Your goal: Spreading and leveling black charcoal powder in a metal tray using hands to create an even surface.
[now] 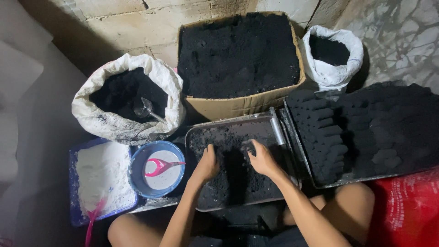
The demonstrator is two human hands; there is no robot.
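A metal tray lies in front of me with black powder spread over it. My left hand presses into the powder at the tray's left side, fingers bent and partly sunk in. Near the tray's middle, my right hand rests on the powder with fingers curled down. Neither hand lifts anything clear of the tray. A metal tube lies along the tray's right rim.
A second tray at right holds rows of black moulded blocks. Behind stand a cardboard box of black powder, a white sack with a metal scoop, and a smaller white sack. At left are a blue bowl with pink spoon and a tray of white powder.
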